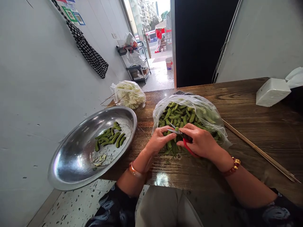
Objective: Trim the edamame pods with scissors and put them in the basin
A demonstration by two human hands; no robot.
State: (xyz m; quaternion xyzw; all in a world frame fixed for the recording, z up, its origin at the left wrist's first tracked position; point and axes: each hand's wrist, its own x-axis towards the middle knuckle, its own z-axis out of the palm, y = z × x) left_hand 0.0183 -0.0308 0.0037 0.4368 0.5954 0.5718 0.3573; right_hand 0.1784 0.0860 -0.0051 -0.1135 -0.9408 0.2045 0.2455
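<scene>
My right hand [199,140] is closed around red-handled scissors [189,147], their blades spread and pointing left. The fingers of my left hand [162,138] are pinched beside the blades, on a green edamame pod [176,129] that is mostly hidden. Below and behind both hands, a clear plastic bag [208,105] lies wide at the mouth, full of edamame pods [182,115]. To the left, a large steel basin [73,157] holds several pods [110,137], small pale scraps and water drops.
Behind the basin sits a plastic bag of pale, chopped-looking food [130,94] with thin sticks. A bundle of wooden skewers [260,151] lies on the right of the wooden table [239,110]. A white tissue box [272,92] stands farther right. A cart [134,61] is near the doorway.
</scene>
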